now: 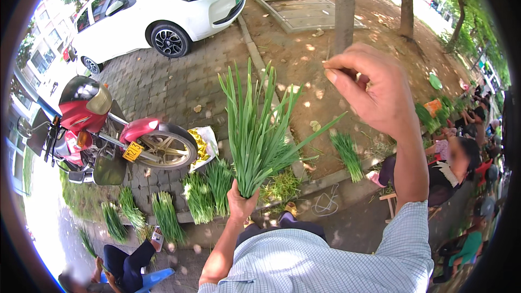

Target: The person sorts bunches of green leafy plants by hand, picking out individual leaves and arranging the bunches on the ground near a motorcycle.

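My left hand (242, 204) grips the base of a bunch of long green garlic chives (254, 138), whose leaves fan out upward and to the right. My right hand (374, 87) is raised to the right of the bunch and apart from it. Its fingers are curled, thumb tip against index fingertip, and I see nothing between them. Loose yellowish-green trimmings (283, 187) lie on the ground just beyond my feet. Bundles of chives (198, 197) rest along the kerb to the left, and another bundle (347, 154) lies on the soil to the right.
A red motorcycle (134, 134) and a white car (163, 12) stand on the paving. Beside the front wheel is a white and gold sack (205, 146). A tangled white cord (325, 203) lies by the kerb (325, 179). Seated people are at lower left and along the right.
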`<state>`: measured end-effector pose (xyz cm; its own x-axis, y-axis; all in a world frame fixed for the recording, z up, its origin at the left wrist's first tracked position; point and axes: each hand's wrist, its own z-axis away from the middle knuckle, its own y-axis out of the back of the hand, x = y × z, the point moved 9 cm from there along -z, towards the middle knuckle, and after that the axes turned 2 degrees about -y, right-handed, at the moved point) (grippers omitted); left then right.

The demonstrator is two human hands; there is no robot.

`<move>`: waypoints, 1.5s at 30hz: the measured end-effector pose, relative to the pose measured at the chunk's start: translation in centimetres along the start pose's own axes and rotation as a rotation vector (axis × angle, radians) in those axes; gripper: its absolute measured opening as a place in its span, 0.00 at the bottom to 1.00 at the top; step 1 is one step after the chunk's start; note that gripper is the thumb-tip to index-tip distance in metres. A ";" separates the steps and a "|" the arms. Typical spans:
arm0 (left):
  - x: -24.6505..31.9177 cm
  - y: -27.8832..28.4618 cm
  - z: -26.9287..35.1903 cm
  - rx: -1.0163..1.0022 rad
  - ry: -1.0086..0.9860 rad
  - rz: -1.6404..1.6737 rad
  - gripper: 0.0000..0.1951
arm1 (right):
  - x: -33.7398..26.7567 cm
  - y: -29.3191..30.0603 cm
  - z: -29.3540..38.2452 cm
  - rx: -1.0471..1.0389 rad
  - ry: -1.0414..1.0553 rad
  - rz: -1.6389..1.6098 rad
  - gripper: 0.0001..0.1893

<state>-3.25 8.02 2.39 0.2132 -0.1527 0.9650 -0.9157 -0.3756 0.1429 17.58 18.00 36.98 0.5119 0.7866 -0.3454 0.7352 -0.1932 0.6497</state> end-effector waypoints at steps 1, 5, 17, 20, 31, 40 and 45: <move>0.1 0.0 0.0 0.000 -0.007 -0.001 0.12 | 0.2 -0.6 -0.7 -0.044 0.029 0.032 0.05; 0.1 -0.2 0.3 -0.011 -0.011 -0.006 0.12 | 0.5 -3.2 -2.3 -0.205 0.182 0.142 0.07; 0.2 -0.1 0.8 -0.041 -0.073 -0.058 0.13 | 1.2 -7.1 -2.9 -0.389 0.312 0.228 0.06; 0.1 -0.1 0.8 -0.049 -0.068 -0.066 0.13 | 1.6 -6.8 -3.1 -0.359 0.295 0.255 0.06; -0.3 -0.3 0.6 -0.015 -0.059 -0.009 0.14 | 2.2 -7.1 -3.4 -0.410 0.274 0.277 0.06; -0.2 -0.3 0.4 -0.051 -0.049 -0.041 0.14 | 2.6 -7.5 -3.5 -0.401 0.269 0.255 0.07; -0.1 -0.3 0.1 -0.027 -0.068 -0.046 0.14 | 2.7 -7.3 -3.9 -0.347 0.303 0.274 0.08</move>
<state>-3.00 8.01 2.25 0.2770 -0.1977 0.9403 -0.9130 -0.3592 0.1934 11.84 23.84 33.93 0.4753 0.8786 0.0465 0.3758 -0.2505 0.8922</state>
